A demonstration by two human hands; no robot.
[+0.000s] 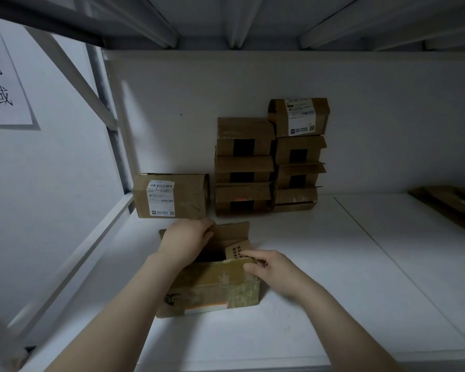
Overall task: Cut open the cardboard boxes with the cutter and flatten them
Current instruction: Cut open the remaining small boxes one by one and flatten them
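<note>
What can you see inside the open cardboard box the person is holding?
The open cardboard box shows a dark hollow and a printed flap folded in at right. The left hand covers the left part; the bottom is too dark to tell.

Nine cardboard boxes: one open box [212, 285] nearest, one labelled box [172, 196] at its eleven o'clock, a column of three [243, 167] at twelve, a column of four [298, 157] at one. One wall sign [3, 84] at ten o'clock.
</note>
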